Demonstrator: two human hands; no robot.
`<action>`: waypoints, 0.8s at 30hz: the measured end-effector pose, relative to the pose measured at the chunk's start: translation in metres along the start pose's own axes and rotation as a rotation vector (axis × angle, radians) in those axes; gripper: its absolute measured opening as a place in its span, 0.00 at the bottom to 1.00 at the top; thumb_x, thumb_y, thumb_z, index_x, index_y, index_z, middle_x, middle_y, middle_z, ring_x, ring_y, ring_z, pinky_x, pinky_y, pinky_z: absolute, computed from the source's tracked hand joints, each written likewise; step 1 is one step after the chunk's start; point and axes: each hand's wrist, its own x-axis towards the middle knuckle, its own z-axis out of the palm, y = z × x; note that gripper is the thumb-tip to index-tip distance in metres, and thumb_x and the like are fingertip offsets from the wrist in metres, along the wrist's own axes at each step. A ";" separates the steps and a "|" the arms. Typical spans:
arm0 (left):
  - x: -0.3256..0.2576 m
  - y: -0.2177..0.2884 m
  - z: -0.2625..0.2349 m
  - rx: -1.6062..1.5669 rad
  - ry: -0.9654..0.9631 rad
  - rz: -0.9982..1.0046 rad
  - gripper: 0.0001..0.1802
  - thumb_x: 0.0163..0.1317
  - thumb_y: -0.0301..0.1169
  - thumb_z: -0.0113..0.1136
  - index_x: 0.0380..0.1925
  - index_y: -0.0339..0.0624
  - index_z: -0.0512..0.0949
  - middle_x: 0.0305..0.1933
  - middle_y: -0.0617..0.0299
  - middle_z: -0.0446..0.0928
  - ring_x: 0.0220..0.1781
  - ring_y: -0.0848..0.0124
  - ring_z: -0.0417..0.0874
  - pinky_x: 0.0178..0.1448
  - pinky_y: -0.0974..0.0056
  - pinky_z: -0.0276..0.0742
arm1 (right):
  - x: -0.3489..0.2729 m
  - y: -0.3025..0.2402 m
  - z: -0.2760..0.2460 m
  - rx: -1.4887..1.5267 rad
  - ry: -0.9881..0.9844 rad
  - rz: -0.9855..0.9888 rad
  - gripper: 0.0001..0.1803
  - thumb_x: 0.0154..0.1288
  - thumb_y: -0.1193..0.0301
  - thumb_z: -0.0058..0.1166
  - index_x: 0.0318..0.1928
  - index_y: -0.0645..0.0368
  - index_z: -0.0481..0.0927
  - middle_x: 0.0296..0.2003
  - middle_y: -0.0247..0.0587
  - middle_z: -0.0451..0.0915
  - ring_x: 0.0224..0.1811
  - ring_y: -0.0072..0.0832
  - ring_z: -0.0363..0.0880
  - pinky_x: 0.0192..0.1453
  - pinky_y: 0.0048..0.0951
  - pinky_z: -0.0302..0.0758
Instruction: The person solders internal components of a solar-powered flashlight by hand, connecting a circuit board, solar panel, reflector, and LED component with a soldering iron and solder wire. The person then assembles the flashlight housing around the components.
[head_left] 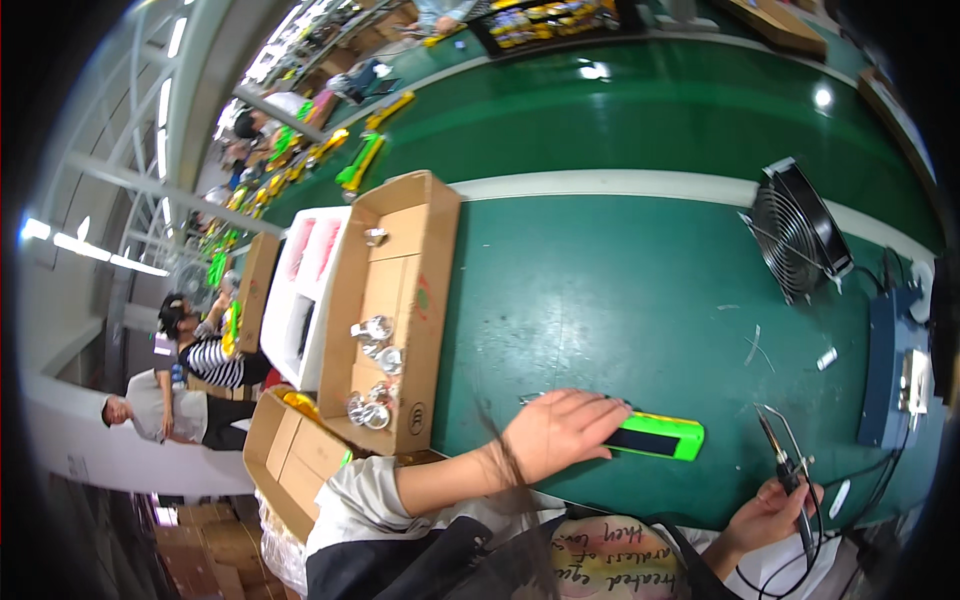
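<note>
My left hand (562,432) is closed over the left end of a green-and-yellow housing (688,438) with a dark rectangular panel. It lies on the green bench top near the front edge, and my palm and fingers hide its left part. In my right hand (768,514), lower right, is a soldering iron (787,470) with a bent metal guide beside its tip. The iron points up and away from me, its tip apart from the housing. A black cable loops down from its handle.
A long cardboard box (408,290) with several shiny reflector cups (375,412) stands at left, beside a white foam tray (287,335). At right are a black fan (795,235) and a blue-grey soldering unit (885,370) with cables. Two people (165,405) are beyond the boxes.
</note>
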 end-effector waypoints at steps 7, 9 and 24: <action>-0.008 0.003 0.008 0.026 0.061 0.020 0.29 0.44 0.40 0.60 0.47 0.41 0.67 0.46 0.62 0.72 0.43 0.68 0.74 0.49 0.65 0.69 | -0.001 -0.008 0.023 -0.182 0.124 0.010 0.09 0.63 0.68 0.38 0.29 0.59 0.60 0.15 0.35 0.64 0.15 0.16 0.59 0.19 0.13 0.56; -0.005 0.002 0.007 0.089 0.031 -0.006 0.29 0.43 0.41 0.61 0.46 0.40 0.67 0.43 0.63 0.71 0.41 0.68 0.73 0.47 0.65 0.69 | 0.000 -0.006 0.024 -0.183 0.118 0.008 0.09 0.64 0.67 0.38 0.29 0.59 0.61 0.15 0.34 0.63 0.15 0.16 0.59 0.19 0.13 0.55; 0.092 -0.245 -0.143 0.180 0.280 -0.674 0.28 0.48 0.50 0.59 0.31 0.32 0.69 0.31 0.44 0.74 0.36 0.51 0.75 0.39 0.56 0.70 | -0.004 -0.004 0.023 -0.373 0.279 -0.001 0.13 0.56 0.66 0.50 0.36 0.61 0.66 0.22 0.40 0.68 0.20 0.26 0.66 0.21 0.24 0.63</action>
